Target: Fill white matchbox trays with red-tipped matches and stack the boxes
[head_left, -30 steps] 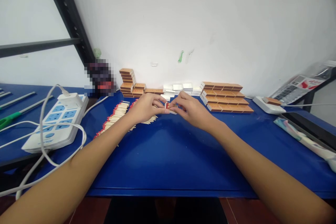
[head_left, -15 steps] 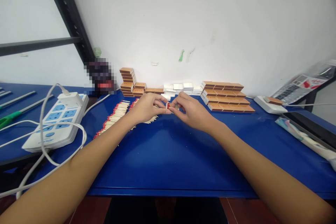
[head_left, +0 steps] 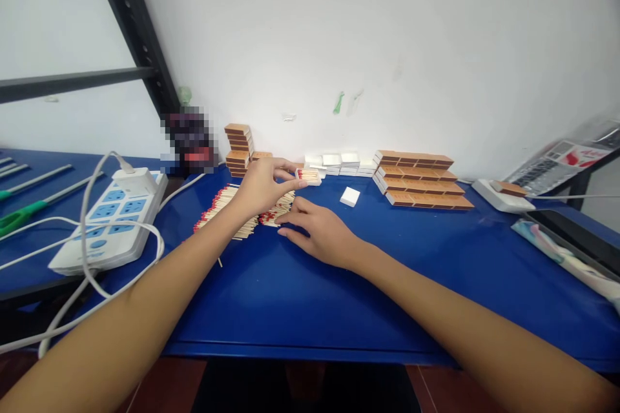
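Observation:
My left hand [head_left: 264,186] is closed on the end of a small white matchbox tray [head_left: 310,176], which holds red-tipped matches. My right hand [head_left: 317,229] is lower, its thumb and fingers apart beside the right end of a pile of loose matches [head_left: 277,214]. More loose matches [head_left: 220,206] lie to the left, partly behind my left hand and forearm. A single white tray [head_left: 349,196] sits alone on the blue table, right of my hands.
White trays [head_left: 340,161] are stacked at the wall. Brown matchboxes stand in a stepped stack [head_left: 421,181] to the right and a taller stack [head_left: 238,148] to the left. A power strip [head_left: 109,222] with looped white cables lies on the left; a dark phone-like slab [head_left: 576,232] lies right.
My hands have come apart. The left has lifted the match-filled tray slightly up and back; the right has moved left and down to the loose matches. The lone white tray now shows.

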Action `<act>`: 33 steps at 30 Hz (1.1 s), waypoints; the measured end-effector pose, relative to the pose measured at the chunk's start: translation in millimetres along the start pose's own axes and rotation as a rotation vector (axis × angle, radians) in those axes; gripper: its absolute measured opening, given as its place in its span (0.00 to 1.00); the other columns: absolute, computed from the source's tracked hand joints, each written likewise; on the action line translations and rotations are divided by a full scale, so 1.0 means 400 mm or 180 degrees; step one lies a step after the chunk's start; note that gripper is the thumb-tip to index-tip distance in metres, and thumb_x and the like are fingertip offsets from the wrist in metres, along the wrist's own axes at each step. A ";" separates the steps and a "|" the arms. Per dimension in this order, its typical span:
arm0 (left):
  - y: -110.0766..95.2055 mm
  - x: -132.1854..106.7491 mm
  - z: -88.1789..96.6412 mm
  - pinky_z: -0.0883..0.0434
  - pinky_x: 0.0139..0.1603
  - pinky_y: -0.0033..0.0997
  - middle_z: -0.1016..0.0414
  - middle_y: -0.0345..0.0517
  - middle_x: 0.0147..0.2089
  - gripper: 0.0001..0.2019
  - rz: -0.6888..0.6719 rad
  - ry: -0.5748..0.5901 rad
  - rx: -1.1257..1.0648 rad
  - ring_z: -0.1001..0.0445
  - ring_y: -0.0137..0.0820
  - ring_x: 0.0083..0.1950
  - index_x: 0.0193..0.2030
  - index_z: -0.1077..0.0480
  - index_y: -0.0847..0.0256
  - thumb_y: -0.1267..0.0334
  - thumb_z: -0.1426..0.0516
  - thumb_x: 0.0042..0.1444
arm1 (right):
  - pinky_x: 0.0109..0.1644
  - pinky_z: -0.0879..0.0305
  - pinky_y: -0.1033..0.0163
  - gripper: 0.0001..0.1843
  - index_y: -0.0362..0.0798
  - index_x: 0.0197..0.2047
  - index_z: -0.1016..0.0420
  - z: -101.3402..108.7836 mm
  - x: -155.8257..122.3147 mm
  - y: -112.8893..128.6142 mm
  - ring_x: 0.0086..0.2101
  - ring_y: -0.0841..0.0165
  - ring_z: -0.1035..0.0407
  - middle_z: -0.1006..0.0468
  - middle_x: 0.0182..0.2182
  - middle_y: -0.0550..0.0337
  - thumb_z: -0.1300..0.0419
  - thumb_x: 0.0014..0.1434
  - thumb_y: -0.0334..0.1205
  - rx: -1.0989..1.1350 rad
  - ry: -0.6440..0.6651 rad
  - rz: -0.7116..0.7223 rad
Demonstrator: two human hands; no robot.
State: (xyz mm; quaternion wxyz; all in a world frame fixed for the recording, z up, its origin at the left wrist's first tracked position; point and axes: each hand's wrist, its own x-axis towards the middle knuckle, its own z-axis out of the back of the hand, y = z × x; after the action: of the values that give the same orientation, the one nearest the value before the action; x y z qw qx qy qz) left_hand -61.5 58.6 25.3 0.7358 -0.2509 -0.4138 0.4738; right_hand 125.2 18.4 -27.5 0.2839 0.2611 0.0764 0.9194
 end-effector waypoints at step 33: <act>-0.002 -0.003 -0.006 0.25 0.51 0.40 0.13 0.45 0.38 0.13 -0.0017 0.0070 0.0128 0.15 0.40 0.45 0.44 0.20 0.59 0.56 0.30 0.55 | 0.39 0.39 0.62 0.06 0.48 0.38 0.27 0.019 0.004 0.033 0.34 0.69 0.34 0.28 0.39 0.60 0.38 0.70 0.37 0.0504 0.0149 -0.0791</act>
State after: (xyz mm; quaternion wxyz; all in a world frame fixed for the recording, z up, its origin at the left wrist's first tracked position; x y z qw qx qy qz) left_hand -59.2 57.0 24.1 0.7464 -0.2402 -0.3968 0.4772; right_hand 121.7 8.3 -16.7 0.3722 0.2497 0.1870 0.8742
